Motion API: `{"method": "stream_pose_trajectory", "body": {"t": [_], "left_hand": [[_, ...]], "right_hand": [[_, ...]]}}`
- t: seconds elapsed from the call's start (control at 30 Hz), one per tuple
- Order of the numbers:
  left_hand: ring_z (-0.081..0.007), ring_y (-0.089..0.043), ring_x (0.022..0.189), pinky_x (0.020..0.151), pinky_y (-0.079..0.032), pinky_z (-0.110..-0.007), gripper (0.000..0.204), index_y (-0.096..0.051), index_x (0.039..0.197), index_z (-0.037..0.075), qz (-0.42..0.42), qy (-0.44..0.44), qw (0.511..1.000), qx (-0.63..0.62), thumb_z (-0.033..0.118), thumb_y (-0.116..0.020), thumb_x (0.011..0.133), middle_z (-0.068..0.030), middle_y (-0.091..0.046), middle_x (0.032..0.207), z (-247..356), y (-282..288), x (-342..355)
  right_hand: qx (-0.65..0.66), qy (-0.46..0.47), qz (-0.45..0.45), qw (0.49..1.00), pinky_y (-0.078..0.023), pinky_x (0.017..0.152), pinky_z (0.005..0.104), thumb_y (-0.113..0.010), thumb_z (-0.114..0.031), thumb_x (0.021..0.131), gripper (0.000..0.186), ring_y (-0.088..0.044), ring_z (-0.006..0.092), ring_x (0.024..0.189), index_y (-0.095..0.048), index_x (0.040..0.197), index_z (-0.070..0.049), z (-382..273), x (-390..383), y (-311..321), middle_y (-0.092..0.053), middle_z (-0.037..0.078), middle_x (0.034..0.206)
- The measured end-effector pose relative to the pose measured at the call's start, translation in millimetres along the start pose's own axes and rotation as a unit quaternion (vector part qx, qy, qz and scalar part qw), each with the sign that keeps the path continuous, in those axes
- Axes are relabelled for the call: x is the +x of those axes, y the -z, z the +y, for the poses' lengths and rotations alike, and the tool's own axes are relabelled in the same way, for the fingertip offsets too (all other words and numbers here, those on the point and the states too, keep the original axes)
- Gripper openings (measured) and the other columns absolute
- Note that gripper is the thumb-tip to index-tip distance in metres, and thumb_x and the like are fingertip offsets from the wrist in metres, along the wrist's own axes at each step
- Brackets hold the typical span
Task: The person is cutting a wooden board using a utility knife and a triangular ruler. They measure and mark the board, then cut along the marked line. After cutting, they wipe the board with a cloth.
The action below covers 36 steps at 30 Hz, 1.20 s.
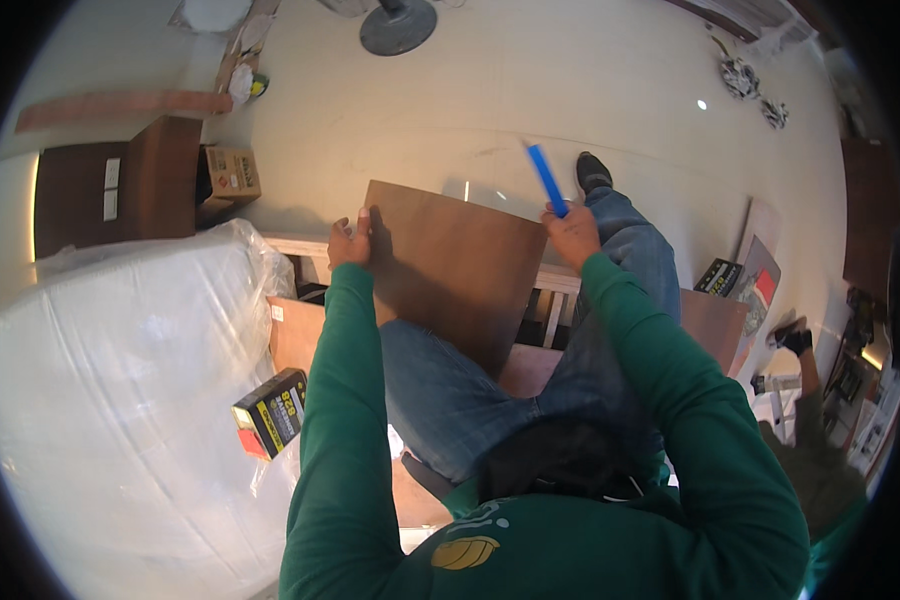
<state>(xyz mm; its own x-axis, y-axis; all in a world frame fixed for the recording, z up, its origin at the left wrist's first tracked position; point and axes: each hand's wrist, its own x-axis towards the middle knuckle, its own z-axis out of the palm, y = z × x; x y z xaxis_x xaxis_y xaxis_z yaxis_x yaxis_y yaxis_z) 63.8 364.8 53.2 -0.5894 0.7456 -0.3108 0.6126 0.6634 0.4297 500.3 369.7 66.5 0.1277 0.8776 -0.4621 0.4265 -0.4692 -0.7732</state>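
Observation:
A flat brown wooden panel (460, 260) is held tilted in front of my lap, partly over my left thigh. My left hand (350, 243) is closed on its left edge near the far corner, thumb on the face. My right hand (573, 236), at the panel's far right corner, is closed round a slim blue tool (547, 180). That tool points up and away to the left with a narrow tip; its exact kind cannot be made out. Whether the right fingers also grip the panel is hidden.
Below the panel is a light wooden frame (305, 245). Left stands a bulky plastic-wrapped object (120, 400) with a black-and-yellow box (270, 413) on it. A similar box (718, 277) lies right. Another person (815, 455) is at lower right. A round dark base (398, 30) stands far off.

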Motion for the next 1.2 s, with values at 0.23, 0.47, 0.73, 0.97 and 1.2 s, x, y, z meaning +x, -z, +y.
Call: {"method": "stream_pose_trajectory", "body": {"t": [0.23, 0.47, 0.73, 0.97, 1.2], "left_hand": [[-0.0407, -0.067, 0.118, 0.104, -0.050, -0.053, 0.087, -0.068, 0.129, -0.003, 0.234, 0.204, 0.949, 0.048, 0.074, -0.064, 0.088, -0.0286, -0.069, 0.127, -148.6, 78.5, -118.2], [-0.0307, -0.067, 0.112, 0.099, -0.053, -0.036, 0.111, -0.055, 0.129, -0.022, 0.238, 0.322, 0.890, -0.218, 0.070, -0.085, 0.075, -0.0302, -0.067, 0.118, -247.9, 73.4, -255.1], [-0.0264, -0.061, 0.124, 0.105, -0.046, -0.038, 0.082, -0.061, 0.142, -0.003, 0.039, 0.287, 0.789, -0.542, 0.052, -0.083, 0.086, -0.0125, -0.066, 0.138, -254.0, 57.8, -295.0], [-0.0173, -0.067, 0.107, 0.096, -0.052, -0.035, 0.040, -0.071, 0.125, 0.005, 0.061, 0.302, 0.795, -0.523, 0.029, -0.081, 0.094, -0.0053, -0.074, 0.120, -240.7, 98.2, -304.4], [-0.0178, -0.069, 0.108, 0.097, -0.054, -0.035, 0.040, -0.066, 0.131, 0.001, 0.132, 0.242, 0.767, -0.579, 0.010, -0.079, 0.094, -0.0077, -0.074, 0.122, -119.1, 170.0, -345.3]], "right_hand": [[-0.146, 0.054, 0.066, 0.986, -0.056, 0.082, 0.0429, -0.077, -0.035, 0.091, 0.046, -0.073, 0.0386, 0.089, -0.067, 0.104, 0.008, -0.2, 21.4, -17.2, -0.074, 0.026, 0.097], [-0.047, 0.095, -0.183, 0.977, -0.053, 0.084, 0.0394, -0.081, -0.048, 0.091, 0.059, -0.066, 0.0232, 0.086, -0.064, 0.114, 0.003, -56.7, 54.6, -92.1, -0.070, 0.013, 0.094], [-0.110, 0.067, -0.315, 0.940, -0.050, 0.089, 0.0396, -0.084, -0.050, 0.086, 0.055, -0.063, 0.0219, 0.095, -0.067, 0.104, -0.001, -75.5, 89.1, -134.5, -0.069, 0.011, 0.099], [-0.115, 0.023, -0.363, 0.924, -0.049, 0.096, 0.0362, -0.090, -0.041, 0.082, 0.059, -0.062, 0.0203, 0.105, -0.064, 0.117, 0.000, -86.3, 95.2, -136.8, -0.067, 0.010, 0.110], [0.038, -0.012, -0.382, 0.923, -0.044, 0.088, 0.0310, -0.092, -0.035, 0.081, 0.052, -0.055, 0.0135, 0.091, -0.063, 0.112, -0.005, -100.3, 117.0, -64.3, -0.060, 0.000, 0.100]]}}
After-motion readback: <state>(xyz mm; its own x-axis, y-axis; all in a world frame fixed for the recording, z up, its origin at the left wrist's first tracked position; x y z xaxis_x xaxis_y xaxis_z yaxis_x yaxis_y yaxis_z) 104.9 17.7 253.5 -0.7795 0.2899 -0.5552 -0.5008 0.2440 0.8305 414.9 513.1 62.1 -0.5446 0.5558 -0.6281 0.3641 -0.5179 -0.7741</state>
